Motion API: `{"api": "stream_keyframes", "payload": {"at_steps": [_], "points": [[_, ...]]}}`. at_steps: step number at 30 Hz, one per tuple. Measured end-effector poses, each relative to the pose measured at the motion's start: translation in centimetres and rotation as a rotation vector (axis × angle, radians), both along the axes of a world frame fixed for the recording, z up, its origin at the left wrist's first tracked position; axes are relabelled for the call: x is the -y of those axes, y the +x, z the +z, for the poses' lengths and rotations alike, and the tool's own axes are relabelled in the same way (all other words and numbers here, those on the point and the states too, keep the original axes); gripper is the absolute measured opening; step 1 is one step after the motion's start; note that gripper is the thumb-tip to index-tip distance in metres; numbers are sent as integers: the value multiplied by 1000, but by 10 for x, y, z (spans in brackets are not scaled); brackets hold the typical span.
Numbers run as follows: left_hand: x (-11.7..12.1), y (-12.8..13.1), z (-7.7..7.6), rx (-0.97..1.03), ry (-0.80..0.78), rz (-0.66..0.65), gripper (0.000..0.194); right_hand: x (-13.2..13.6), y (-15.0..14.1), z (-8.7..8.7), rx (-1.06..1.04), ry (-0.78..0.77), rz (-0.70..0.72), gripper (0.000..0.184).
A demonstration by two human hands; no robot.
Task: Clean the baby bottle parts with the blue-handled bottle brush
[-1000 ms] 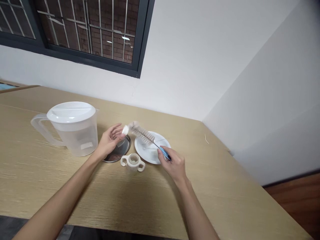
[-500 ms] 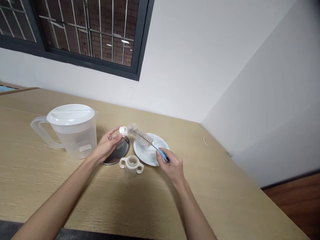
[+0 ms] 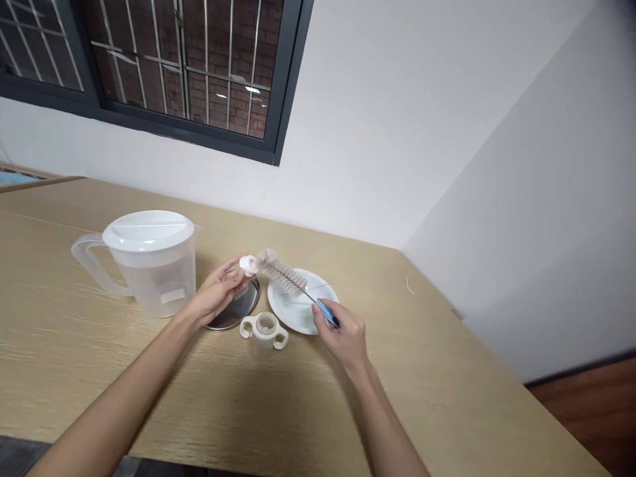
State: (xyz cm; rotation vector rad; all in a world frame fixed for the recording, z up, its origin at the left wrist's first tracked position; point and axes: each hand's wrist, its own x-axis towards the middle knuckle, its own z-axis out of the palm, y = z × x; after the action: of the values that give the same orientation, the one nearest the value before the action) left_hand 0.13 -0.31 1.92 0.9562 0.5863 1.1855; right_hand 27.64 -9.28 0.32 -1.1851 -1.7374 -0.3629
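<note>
My left hand (image 3: 221, 290) pinches a small white ring-shaped bottle cap (image 3: 248, 265) between thumb and fingers, its opening turned to the right. In my right hand (image 3: 342, 329) is the blue handle of a bottle brush (image 3: 283, 273); its pale bristle tip points up and left, close beside the cap. Whether the bristles touch the cap I cannot tell. Below the brush, a baby bottle with two cream handles (image 3: 265, 329) stands upright and uncapped on the table. A round metal tray (image 3: 237, 310) lies under my left hand, with something clear on it, partly hidden.
A lidded plastic pitcher (image 3: 156, 278) with liquid stands at the left. Behind the brush lies a white plate (image 3: 318, 291) bearing a thin wire-like item. A short pale strand (image 3: 409, 285) is on the wooden table (image 3: 422, 371) at the right. A wall and barred window (image 3: 189, 73) rise behind.
The cap has turned so that its opening shows more toward the camera. Its distance from the brush tip stays small, and both hands keep their holds. The whole view has shifted slightly.
</note>
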Motion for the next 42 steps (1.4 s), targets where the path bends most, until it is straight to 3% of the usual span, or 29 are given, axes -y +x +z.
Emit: {"api": "stream_keyframes", "payload": {"at_steps": [12,22,31,42], "points": [[-3,-1,-4,26,-13,15,46,-1,2,0,-21,68,-33,14],[-2,-2,-6,-97,3,16,62,2,1,2,7,4,4,16],[-1,-3,6,73,-79,31,26,-1,3,2,-14,-45,-62,16],[-1,0,2,28,-76,134,27,2,1,3,-26,-1,-38,15]]}}
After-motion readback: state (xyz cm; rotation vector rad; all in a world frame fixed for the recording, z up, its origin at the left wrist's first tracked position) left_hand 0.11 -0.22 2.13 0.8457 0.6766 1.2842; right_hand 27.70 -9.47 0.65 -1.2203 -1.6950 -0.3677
